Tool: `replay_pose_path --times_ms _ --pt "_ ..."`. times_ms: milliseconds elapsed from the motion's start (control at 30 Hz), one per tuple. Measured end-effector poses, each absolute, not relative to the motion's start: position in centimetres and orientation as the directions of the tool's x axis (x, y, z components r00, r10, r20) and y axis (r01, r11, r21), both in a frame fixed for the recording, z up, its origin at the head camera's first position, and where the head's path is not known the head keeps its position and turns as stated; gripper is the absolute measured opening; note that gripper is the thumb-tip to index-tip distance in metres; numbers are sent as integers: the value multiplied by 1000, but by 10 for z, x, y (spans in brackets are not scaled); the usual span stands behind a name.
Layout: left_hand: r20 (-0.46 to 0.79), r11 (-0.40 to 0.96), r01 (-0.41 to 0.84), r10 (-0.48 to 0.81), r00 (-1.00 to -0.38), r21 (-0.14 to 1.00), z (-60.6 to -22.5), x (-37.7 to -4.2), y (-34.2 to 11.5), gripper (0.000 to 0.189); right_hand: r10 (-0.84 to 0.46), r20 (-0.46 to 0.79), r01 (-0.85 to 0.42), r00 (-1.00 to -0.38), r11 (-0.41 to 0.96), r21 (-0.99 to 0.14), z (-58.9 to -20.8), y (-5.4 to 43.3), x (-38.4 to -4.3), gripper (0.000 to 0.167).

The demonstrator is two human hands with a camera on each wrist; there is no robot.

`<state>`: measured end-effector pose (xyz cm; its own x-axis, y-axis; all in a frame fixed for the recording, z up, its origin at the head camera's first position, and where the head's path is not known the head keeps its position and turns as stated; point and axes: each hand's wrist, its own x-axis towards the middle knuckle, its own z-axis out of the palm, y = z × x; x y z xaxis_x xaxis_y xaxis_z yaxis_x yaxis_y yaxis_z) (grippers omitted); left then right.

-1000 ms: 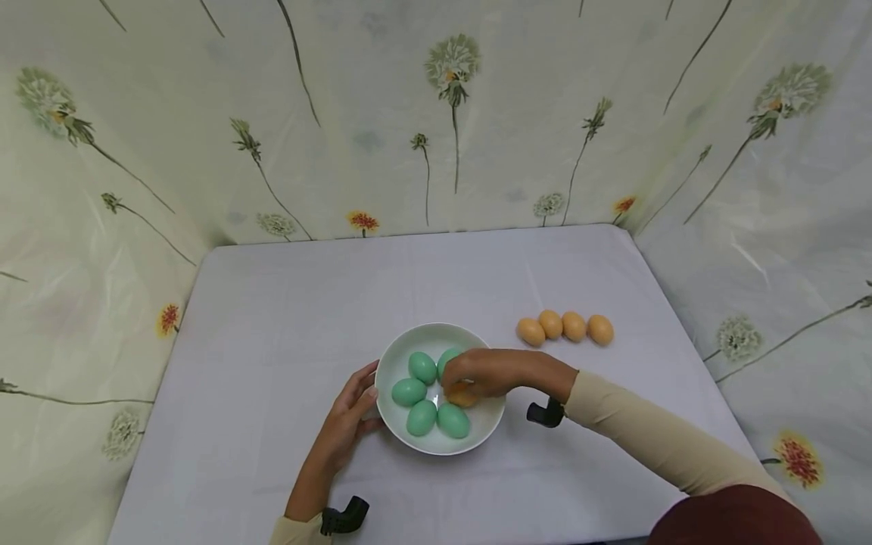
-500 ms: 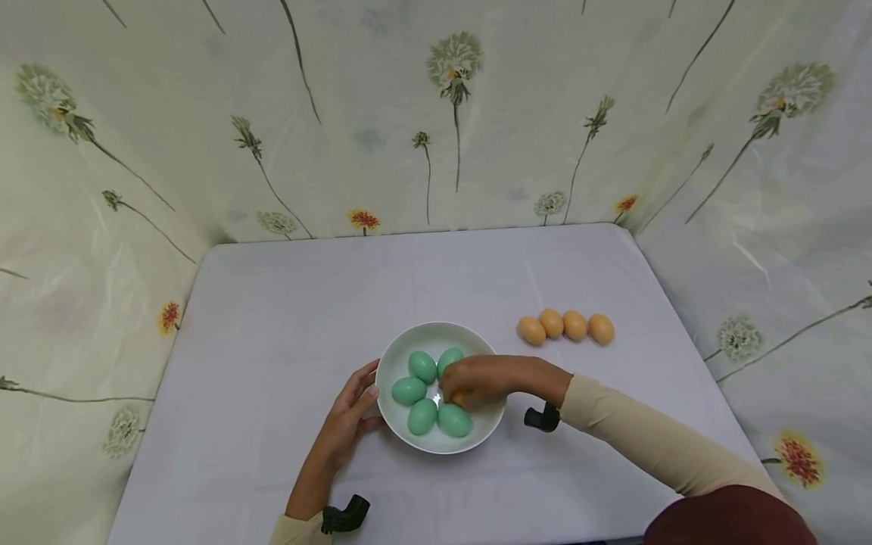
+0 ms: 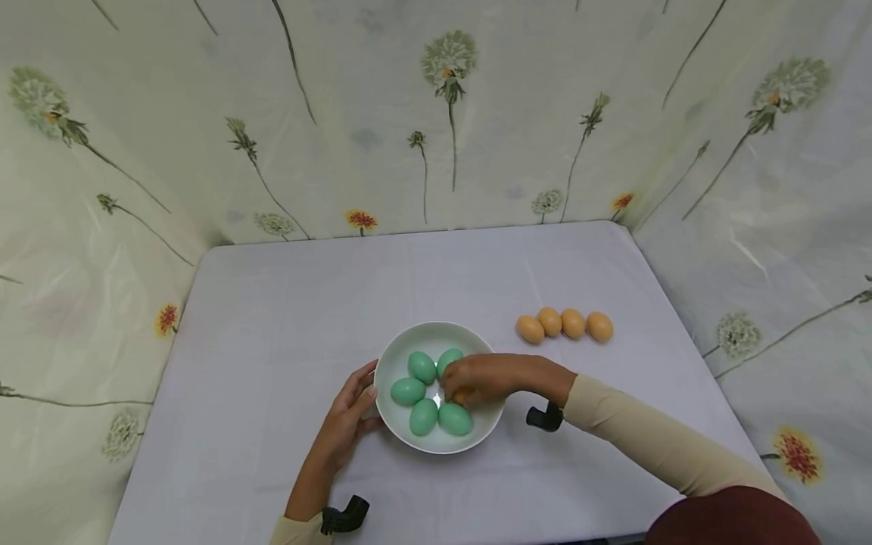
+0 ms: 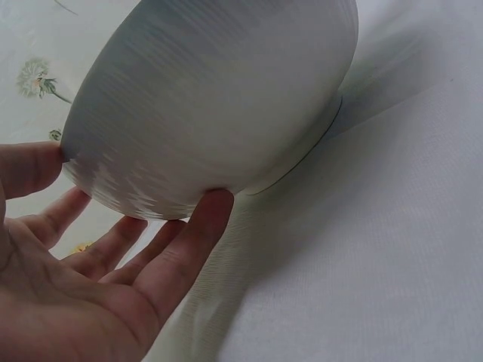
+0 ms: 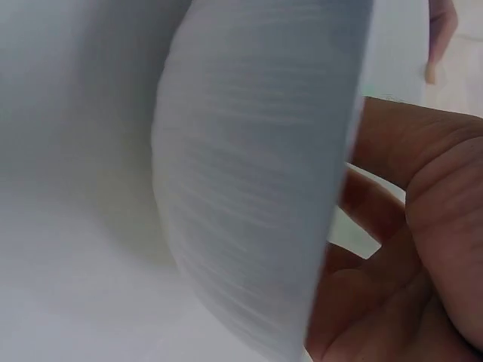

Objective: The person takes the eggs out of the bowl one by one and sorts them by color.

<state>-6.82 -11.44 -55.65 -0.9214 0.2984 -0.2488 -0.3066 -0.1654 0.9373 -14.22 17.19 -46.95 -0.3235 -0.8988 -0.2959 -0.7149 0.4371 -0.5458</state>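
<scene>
A white bowl (image 3: 398,435) stands on the table, with several green eggs (image 3: 422,417) inside. My left hand (image 3: 349,415) rests against the bowl's left side. In the left wrist view, the fingers (image 4: 177,260) are fairly straight and spread, their tips touching the outer wall. My right hand (image 3: 482,377) reaches over the right rim into the bowl and grips an orange egg (image 3: 462,396), mostly covered by the fingers. The bowl's outside (image 5: 241,166) hides the egg and fingertips in the right wrist view.
Several orange eggs (image 3: 573,324) lie in a row on the white tablecloth (image 3: 286,318), behind and right of the bowl. Floral sheets (image 3: 381,113) hang at the back and both sides. A black strap mount (image 3: 346,515) sits on the left wrist.
My right hand has lowered slightly inside the bowl, and less of the orange egg shows than a second ago. The left hand stays against the bowl.
</scene>
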Motion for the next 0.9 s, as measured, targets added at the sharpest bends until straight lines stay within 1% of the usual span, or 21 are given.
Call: replay_pose_path --times_ms 167,300,367,467,667,900 --pt "-248 -170 -309 303 -920 936 -557 -68 -115 48 -904 -267 -724 -332 426 -543 -461 178 -143 23" --pt "-245 -169 -306 308 -919 937 -558 -68 -116 49 -904 -243 -705 -351 426 -567 -452 183 -145 22" --pt "-242 -168 -303 308 -920 938 -558 -68 -116 48 -900 -230 -696 -370 433 -573 -446 187 -147 22" --pt "-240 -169 -301 307 -921 939 -558 -68 -117 49 -880 -219 -671 -421 465 -577 -435 196 -150 23" --pt "-240 -169 -302 313 -919 938 -556 -68 -117 49 -821 -170 -622 -545 532 -575 -412 226 -158 26" --pt "-239 -177 -308 328 -914 935 -557 -68 -116 49 -694 -164 -506 -701 646 -571 -398 273 -162 31"
